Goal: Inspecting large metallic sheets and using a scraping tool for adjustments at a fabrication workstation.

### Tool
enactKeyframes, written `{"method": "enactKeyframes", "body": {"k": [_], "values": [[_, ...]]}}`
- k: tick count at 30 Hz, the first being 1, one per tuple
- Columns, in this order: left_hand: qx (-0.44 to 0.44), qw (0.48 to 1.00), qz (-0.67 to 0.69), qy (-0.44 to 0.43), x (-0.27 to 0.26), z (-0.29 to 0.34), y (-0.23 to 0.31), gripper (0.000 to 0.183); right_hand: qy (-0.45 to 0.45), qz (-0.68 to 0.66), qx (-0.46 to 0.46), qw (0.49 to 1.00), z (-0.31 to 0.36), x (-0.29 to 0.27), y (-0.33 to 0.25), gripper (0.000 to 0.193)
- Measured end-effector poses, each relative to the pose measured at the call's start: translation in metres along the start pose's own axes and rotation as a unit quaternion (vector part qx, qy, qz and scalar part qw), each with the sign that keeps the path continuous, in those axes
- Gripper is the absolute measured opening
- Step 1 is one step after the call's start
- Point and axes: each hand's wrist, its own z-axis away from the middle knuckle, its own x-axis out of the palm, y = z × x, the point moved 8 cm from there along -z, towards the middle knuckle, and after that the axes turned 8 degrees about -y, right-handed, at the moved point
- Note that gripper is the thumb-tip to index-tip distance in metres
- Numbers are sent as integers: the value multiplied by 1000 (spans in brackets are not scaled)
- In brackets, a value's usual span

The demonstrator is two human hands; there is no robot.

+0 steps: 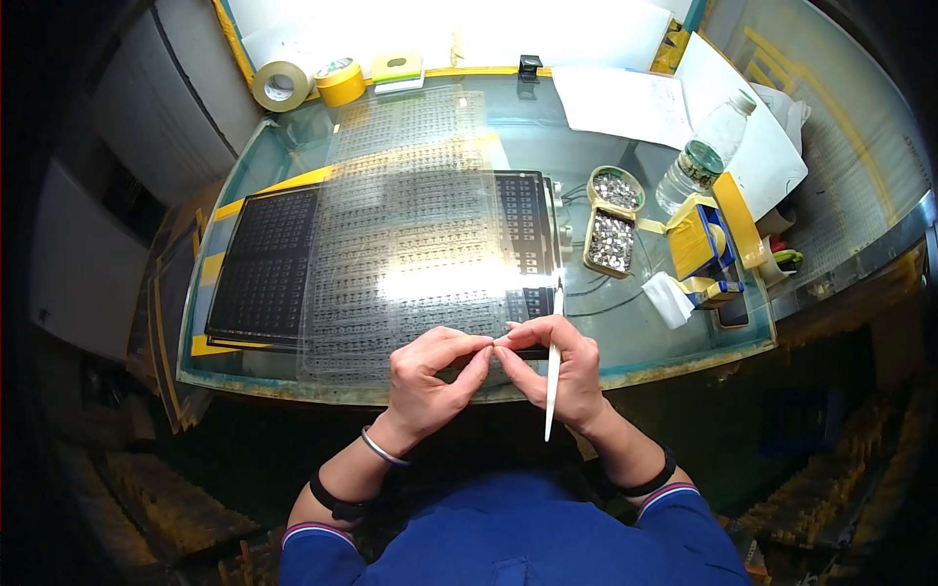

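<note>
Just over the near edge of the glass table, my left hand (432,379) is closed in a pinch. Its fingertips meet those of my right hand (562,366), and whatever is between them is too small to make out. A slim white-handled tool (553,386) rests across my right hand, its dark end pointing away from me and its kind unclear. Beyond the hands lies a clear sheet printed with rows of small marks (391,244). It partly covers a black panel with a grid of pale marks (264,259).
Right of the panel stand a round tin (618,188) and a square tin (611,242) of small metallic pieces. A plastic bottle (718,146), a blue tape dispenser (699,244) and papers (625,105) sit further right. Tape rolls (281,86) line the back left.
</note>
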Motion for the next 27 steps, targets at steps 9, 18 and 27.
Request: {"method": "enactKeyframes", "body": {"k": [9, 18, 27], "values": [[22, 999, -39, 7, 0, 1, 6, 15, 1, 34, -28, 999, 0, 1, -3, 23], [44, 997, -69, 17, 1, 2, 10, 15, 20, 111, -84, 990, 4, 2, -10, 23], [3, 999, -39, -12, 4, 0, 6, 12, 9, 127, -108, 986, 2, 3, -20, 23]]}}
